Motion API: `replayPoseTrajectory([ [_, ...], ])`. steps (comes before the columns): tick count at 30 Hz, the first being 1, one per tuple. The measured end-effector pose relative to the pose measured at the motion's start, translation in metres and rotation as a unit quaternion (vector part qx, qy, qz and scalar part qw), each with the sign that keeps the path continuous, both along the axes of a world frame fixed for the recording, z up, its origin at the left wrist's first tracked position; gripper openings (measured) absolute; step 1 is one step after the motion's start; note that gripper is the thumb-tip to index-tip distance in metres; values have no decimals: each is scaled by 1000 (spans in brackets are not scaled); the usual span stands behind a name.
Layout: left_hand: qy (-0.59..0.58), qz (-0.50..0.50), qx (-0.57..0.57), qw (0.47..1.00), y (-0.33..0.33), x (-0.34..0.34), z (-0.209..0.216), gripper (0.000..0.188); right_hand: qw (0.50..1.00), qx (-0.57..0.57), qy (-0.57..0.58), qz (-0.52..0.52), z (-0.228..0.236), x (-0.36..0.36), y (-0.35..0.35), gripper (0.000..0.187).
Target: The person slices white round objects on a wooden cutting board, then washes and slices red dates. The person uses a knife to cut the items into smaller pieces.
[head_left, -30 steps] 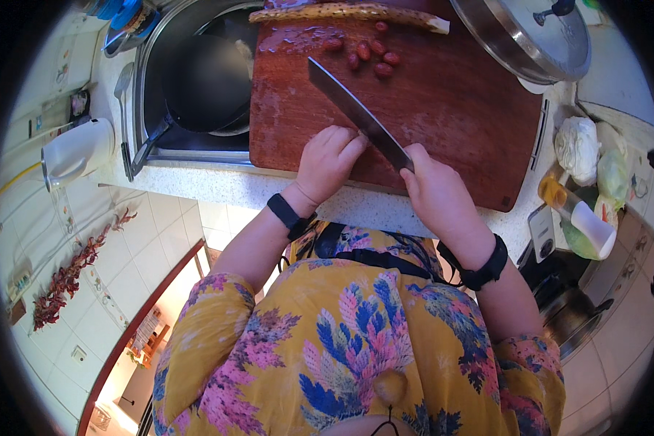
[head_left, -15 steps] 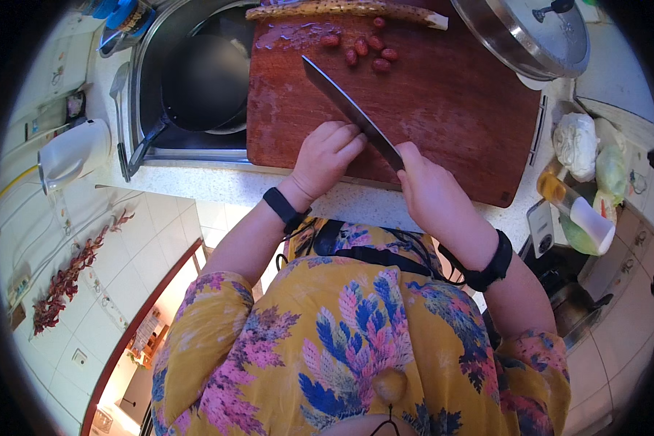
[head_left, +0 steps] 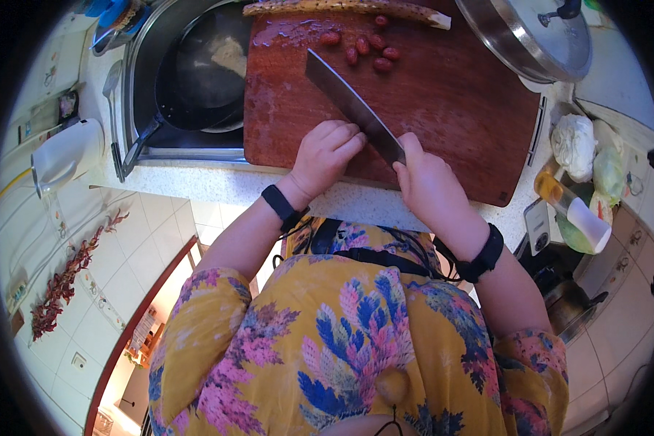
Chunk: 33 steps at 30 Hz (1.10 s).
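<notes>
1. Cleaver [head_left: 352,105]: handle gripped in the closed right hand [head_left: 425,178]; blade slants away over the chopping board [head_left: 450,94].
2. Left hand [head_left: 327,149]: curled, fingertips against the blade's side; whether it holds anything cannot be told.
3. Red pieces [head_left: 363,49]: beyond the blade tip, apparently whole, so cutting seems hardly begun.
4. Pan [head_left: 196,73]: in the sink, left of the surface.

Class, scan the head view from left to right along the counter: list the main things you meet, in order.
White kettle → dark pan in the sink → left hand → knife → right hand → steel lid → white bag.
</notes>
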<state>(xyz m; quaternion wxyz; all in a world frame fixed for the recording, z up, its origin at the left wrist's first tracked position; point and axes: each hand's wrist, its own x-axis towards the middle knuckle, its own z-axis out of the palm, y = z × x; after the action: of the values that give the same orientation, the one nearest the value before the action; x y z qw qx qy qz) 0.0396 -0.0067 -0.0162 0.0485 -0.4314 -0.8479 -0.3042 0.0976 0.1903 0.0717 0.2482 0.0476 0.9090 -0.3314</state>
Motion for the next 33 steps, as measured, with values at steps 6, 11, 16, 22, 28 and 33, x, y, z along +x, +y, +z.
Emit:
replayPoseTrajectory([
  [6,22,-4,-3,1000,-3,1,1,24,1000,-11,16,-22,-6,-2,8,19],
  [11,35,-10,-9,999,-7,5,1,25,999,-18,37,-14,-9,2,8,19],
  [16,42,-2,-24,999,-8,8,-2,27,999,-10,40,-2,-5,2,5,18],
  [22,22,3,-40,999,-10,12,-1,29,999,3,42,15,1,5,1,16],
  [28,42,6,-13,999,-13,15,-4,31,998,-5,57,19,2,9,-4,12],
  [33,41,9,0,999,-15,16,-6,31,998,-1,55,28,3,12,-6,11],
])
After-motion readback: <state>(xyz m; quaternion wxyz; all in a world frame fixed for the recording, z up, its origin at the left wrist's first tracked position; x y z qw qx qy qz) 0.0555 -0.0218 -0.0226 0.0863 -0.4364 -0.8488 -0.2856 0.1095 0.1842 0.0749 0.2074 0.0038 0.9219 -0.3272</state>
